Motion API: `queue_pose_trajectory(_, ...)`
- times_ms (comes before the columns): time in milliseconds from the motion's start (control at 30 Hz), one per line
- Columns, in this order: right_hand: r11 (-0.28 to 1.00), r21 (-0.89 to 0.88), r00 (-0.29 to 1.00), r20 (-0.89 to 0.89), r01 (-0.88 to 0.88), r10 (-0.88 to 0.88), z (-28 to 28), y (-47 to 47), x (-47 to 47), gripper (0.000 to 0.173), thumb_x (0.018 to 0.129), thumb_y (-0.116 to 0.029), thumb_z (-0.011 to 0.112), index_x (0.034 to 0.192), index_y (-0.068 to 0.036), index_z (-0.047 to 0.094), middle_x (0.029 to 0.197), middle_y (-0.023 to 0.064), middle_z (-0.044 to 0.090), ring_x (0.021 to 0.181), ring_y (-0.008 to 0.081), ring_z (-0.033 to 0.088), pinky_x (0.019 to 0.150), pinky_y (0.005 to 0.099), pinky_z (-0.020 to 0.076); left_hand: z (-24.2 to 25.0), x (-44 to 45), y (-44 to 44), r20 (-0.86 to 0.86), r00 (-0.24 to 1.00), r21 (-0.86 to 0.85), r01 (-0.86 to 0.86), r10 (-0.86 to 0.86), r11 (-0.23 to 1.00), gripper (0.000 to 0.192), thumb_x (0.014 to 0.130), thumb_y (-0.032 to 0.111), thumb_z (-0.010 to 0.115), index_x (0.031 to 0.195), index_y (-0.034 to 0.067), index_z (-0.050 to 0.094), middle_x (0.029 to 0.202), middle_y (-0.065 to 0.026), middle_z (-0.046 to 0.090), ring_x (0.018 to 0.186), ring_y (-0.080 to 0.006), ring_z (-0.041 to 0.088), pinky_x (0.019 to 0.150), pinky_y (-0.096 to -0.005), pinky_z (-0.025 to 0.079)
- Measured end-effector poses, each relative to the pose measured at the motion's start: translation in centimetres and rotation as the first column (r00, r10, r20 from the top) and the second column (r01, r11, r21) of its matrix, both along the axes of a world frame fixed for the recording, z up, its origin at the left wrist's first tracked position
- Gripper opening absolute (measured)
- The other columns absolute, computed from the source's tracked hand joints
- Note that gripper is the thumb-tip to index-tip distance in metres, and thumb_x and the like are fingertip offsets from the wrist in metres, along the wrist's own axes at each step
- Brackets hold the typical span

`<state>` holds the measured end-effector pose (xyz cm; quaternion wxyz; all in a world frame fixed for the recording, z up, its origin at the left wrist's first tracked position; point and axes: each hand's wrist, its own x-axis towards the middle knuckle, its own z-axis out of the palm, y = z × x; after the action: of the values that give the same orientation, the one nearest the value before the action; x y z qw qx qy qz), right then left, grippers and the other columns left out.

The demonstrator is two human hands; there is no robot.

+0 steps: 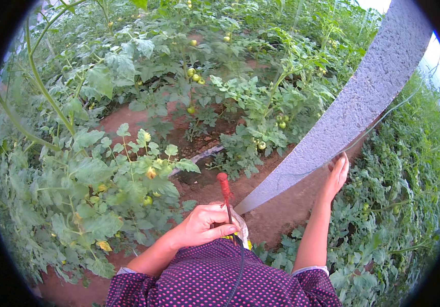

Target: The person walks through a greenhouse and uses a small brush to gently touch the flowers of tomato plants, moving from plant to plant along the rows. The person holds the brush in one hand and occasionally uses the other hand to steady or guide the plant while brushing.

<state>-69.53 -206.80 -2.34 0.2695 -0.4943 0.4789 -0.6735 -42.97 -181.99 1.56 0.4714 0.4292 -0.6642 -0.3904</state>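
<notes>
My left hand is closed around a thin dark rod with a red wrapped tip, which points up and away from me. Below that grip, a dark braided cord hangs over my dotted clothing. A whitish bag with yellow on it shows just behind the fingers. On the other side, my right hand is raised to the right edge of a rough grey concrete post. A thin green string passes at its fingertips and crosses the post; whether the fingers pinch it is unclear.
Leafy tomato plants crowd the left, and more foliage lines the right. Green tomatoes hang ahead of me. Brown soil lies around the post's foot. A pale strip rests on the ground among the plants.
</notes>
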Motion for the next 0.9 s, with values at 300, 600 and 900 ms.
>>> queue_pose_trajectory(300,0.924,0.130,0.814,0.528,-0.359,0.242,0.8,-8.9,-0.8,0.077,0.094,-0.060,0.040,0.139,0.002,0.040,0.141,0.0171,0.043,0.125,0.0317,0.044,0.109,0.0411,0.0306,-1.0,0.7,0.0,0.102,0.995,-0.175,0.010,0.008,0.984,0.020,0.089,0.021,0.063,0.084,0.001,0.064,0.074,-0.0079,0.056,0.070,-0.0230,0.060,0.063,-0.0343,0.046)
queue_pose_trajectory(600,0.901,0.054,0.834,0.406,-0.430,0.374,-0.7,-11.0,-0.4,0.075,0.097,-0.060,0.029,0.148,-0.005,0.025,0.142,0.0131,0.044,0.125,0.0274,0.046,0.105,0.0387,0.0352,-0.3,0.7,-1.1,0.026,0.999,-0.095,0.036,-0.033,0.995,0.033,0.094,0.026,0.059,0.078,-0.003,0.053,0.070,-0.0082,0.045,0.067,-0.0196,0.047,0.062,-0.0343,0.039)
queue_pose_trajectory(900,0.946,-0.042,0.867,0.387,-0.323,0.313,1.8,-8.4,1.8,0.059,0.095,-0.041,0.047,0.142,-0.007,0.033,0.122,0.0137,0.057,0.103,0.0286,0.057,0.089,0.0410,0.0448,1.3,0.9,-0.1,0.190,0.975,-0.108,-0.091,0.111,0.990,0.032,0.091,0.032,0.059,0.081,0.002,0.065,0.077,-0.0084,0.058,0.073,-0.0185,0.059,0.062,-0.0328,0.046)
